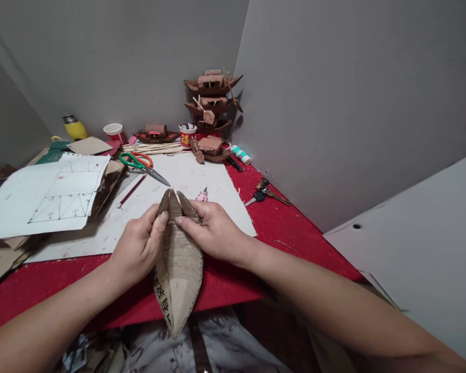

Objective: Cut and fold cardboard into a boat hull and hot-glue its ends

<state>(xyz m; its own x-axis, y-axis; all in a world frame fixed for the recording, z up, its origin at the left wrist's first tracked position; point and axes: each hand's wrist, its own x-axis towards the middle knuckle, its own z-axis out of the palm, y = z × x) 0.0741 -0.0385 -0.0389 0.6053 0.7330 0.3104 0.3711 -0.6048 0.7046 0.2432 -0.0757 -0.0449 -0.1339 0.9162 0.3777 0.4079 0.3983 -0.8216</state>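
A brown cardboard boat hull (pixel 180 259) is held between both hands over the front edge of the red-covered table. Its pointed end is toward me, and dark printed characters show on its left side. At the far end the cardboard splits into separate flaps. My left hand (pixel 142 241) grips the left side, thumb on the inner face. My right hand (pixel 213 228) grips the right side, thumb pressed inside near the flaps. Just beyond them lies a pink-handled pointed tool (pixel 202 195), partly hidden by the hull and my right hand.
Scissors (pixel 145 166) and a pencil (pixel 132 191) lie on the white sheet (pixel 202 171). Paper with a line drawing (pixel 62 191) covers cardboard at left. Finished model boats (pixel 212 103) are stacked by the wall. Keys (pixel 266 192) lie at right; a yellow bottle (pixel 74 128) stands behind.
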